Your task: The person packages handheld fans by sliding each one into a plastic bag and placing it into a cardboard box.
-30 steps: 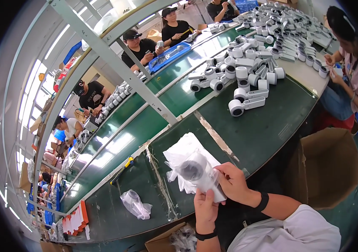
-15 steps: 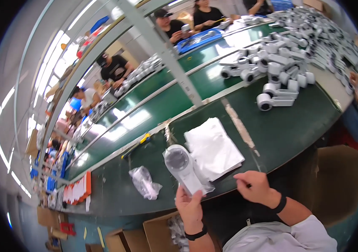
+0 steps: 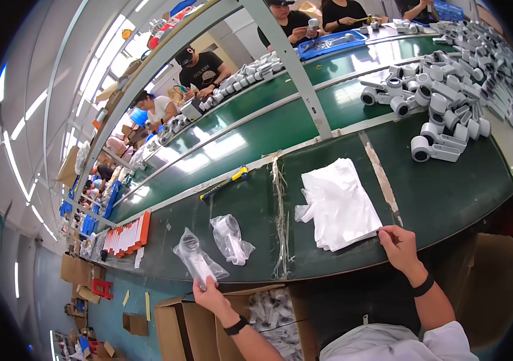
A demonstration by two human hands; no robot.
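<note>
I am holding one bagged white device [image 3: 195,263] in my left hand [image 3: 209,296], my fingers closing around its lower end. Its long axis is running up and away from that hand, leaning toward my left, with the round end pointing away from me. It is hanging just past the near edge of the green surface [image 3: 449,192], above an open cardboard box [image 3: 250,325] that is sitting right below my left hand; inside the box I am seeing more bagged white pieces, too jumbled to count.

Just beyond and to the right of my left hand, a second bagged device [image 3: 230,239] is lying on the surface, its long axis running roughly away from me.

My right hand [image 3: 398,245] is resting at the near edge of the surface, fingers curling loosely and touching the near corner of one stack of white plastic bags [image 3: 341,204]; it is holding nothing that I can make out. The stack is lying flat just beyond and to the left of that hand.

Far beyond my right hand, many bare white devices [image 3: 443,114] are lying in a heap, more than I can count. A yellow-handled tool [image 3: 225,182] is lying well beyond my left hand.
</note>
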